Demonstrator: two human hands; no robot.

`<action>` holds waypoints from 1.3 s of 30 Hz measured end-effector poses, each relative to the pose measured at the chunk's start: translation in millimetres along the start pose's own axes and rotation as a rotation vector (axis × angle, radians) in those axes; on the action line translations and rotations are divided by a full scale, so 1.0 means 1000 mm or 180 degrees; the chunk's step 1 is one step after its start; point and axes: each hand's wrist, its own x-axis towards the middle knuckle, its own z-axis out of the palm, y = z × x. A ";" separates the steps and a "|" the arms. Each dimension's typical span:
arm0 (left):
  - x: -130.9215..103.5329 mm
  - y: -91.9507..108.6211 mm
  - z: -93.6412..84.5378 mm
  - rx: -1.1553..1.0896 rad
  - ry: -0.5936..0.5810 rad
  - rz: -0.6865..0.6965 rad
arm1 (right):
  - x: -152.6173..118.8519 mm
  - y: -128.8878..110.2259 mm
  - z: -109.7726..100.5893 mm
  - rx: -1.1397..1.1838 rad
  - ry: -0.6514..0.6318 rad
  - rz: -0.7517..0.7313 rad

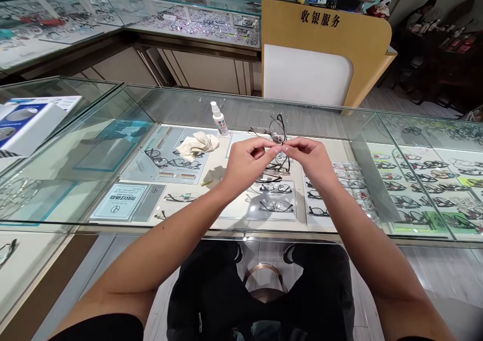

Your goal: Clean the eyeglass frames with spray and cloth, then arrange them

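Above the near glass case, your left hand [249, 162] and right hand [311, 160] meet, thumbs and forefingers pinched close together on a pair of dark-framed glasses [278, 130], which you hold up over the glass top. Left of your hands, a crumpled cloth [198, 146] lies on the glass, with a white spray bottle [219, 118] upright just beside it on the far side. Beneath the glass, rows of frames [276, 206] sit on pale trays, and the wooden counter [320, 34] stands far off, right of centre.

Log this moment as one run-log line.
left hand: pinching glasses | right hand: pinching same glasses | cream cloth: crumpled on glass counter | spray bottle: standing near cloth
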 end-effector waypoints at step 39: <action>0.012 -0.015 -0.003 0.0324 0.0420 -0.0170 | -0.016 0.006 0.022 -0.1716 -0.0667 -0.1323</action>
